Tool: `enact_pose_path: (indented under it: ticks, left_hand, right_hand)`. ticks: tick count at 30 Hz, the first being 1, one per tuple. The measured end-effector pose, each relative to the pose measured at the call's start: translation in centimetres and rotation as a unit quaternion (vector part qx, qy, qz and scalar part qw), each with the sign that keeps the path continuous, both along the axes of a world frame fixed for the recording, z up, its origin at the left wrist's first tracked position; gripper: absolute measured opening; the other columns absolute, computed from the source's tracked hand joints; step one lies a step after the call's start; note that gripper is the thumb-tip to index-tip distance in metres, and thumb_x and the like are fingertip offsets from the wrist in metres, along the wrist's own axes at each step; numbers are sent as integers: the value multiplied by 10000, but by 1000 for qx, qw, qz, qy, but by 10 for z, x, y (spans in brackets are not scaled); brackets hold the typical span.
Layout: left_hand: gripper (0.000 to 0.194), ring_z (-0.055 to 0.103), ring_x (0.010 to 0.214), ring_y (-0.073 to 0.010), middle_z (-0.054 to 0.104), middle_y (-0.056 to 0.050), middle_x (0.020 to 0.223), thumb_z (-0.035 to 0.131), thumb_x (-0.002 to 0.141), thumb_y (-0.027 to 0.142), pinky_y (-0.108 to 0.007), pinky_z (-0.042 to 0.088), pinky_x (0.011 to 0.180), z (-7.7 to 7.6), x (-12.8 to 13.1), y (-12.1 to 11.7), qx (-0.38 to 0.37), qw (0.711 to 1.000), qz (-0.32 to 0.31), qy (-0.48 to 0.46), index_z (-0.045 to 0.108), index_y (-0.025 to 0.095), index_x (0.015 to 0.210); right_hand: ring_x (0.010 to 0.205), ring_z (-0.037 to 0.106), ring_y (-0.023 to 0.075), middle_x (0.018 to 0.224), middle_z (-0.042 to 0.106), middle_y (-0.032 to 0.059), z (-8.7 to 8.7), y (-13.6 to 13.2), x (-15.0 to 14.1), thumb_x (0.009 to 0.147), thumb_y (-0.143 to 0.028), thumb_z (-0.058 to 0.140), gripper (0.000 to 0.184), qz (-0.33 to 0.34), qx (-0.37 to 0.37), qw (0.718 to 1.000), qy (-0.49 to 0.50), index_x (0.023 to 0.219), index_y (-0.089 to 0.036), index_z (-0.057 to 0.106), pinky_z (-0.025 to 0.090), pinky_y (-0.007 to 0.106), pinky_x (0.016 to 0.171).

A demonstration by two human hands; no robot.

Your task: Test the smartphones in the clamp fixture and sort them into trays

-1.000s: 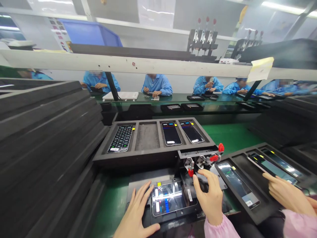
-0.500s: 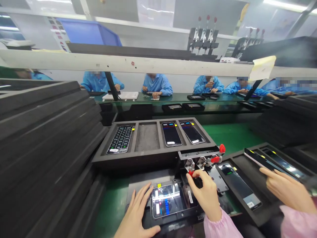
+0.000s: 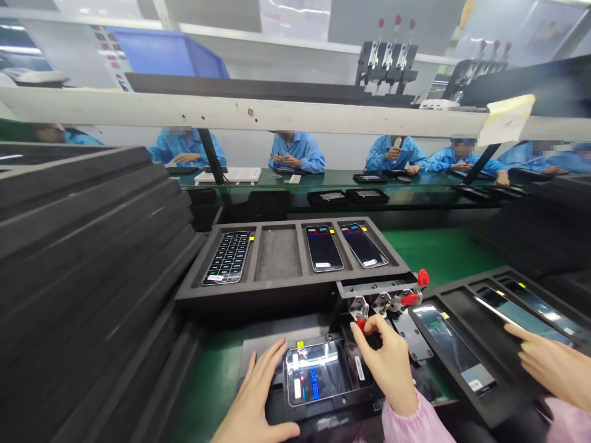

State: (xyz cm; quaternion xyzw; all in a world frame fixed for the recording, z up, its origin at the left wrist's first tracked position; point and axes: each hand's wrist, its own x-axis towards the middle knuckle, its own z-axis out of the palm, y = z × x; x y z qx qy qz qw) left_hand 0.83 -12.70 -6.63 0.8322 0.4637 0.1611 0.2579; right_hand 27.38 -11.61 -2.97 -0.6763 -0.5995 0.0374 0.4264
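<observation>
My left hand (image 3: 256, 400) lies spread along the left side of a smartphone (image 3: 318, 372), its fingers resting on the black test fixture (image 3: 323, 418). The phone sits in the fixture with its screen lit, showing white blocks and blue text; a yellow tab sticks out at its top edge. With thumb and forefinger, my right hand (image 3: 388, 363) pinches the red handle of a toggle clamp (image 3: 362, 324) at the phone's right end. Two more red-handled clamps (image 3: 410, 299) stand beside it on the same bracket.
A foam tray (image 3: 277, 286) with several phones lies behind the fixture. At right, a co-worker's hand (image 3: 549, 369) is by a phone (image 3: 521, 317) in another foam tray (image 3: 489, 409). Stacked foam trays (image 3: 92, 277) rise at left. People in blue work across the bench.
The co-worker's hand has lowered a tilted phone into the right tray and drawn back slightly. My hands keep their places; the view has shifted a little.
</observation>
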Motion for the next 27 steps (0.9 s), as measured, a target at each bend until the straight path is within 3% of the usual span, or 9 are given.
enact_pose_path:
  ticks: [6,11,16,27]
  left_hand:
    - [1056,291,1306,-310,251,-48,1469,731,623,329,-569,181,1065,10,-9,6,-12,999,-30,11,40,308,1421]
    - [1089,304,1294,-336,279,-78,1457,749,599,414,-592,159,1060,1,-11,9,-2,1000,-27,-4,41,308,1420]
    - [1109,308,1290,-340,304,-85,1445,758,564,460,-572,166,1070,-9,-12,11,20,1000,-17,-8,72,279,1416]
    - [1082,327,1282,-332,323,-85,1436,743,565,508,-546,188,1077,-12,-12,10,37,999,-7,-2,114,260,1410]
  right_hand:
    - [582,533,120,598,522,-30,3,0,1,796,-383,552,256,7,-7,1000,4,656,-213,422,421,244,589]
    - [588,543,128,602,528,-26,4,0,1,804,-383,544,249,8,-19,1000,12,661,-222,418,436,265,596]
    - [551,545,125,586,544,-20,-1,1,4,767,-368,597,221,12,16,1000,16,655,-246,451,447,253,544]
    - [522,546,136,578,546,-15,-6,1,-1,779,-391,572,203,-18,16,1000,-17,687,-247,464,424,265,516]
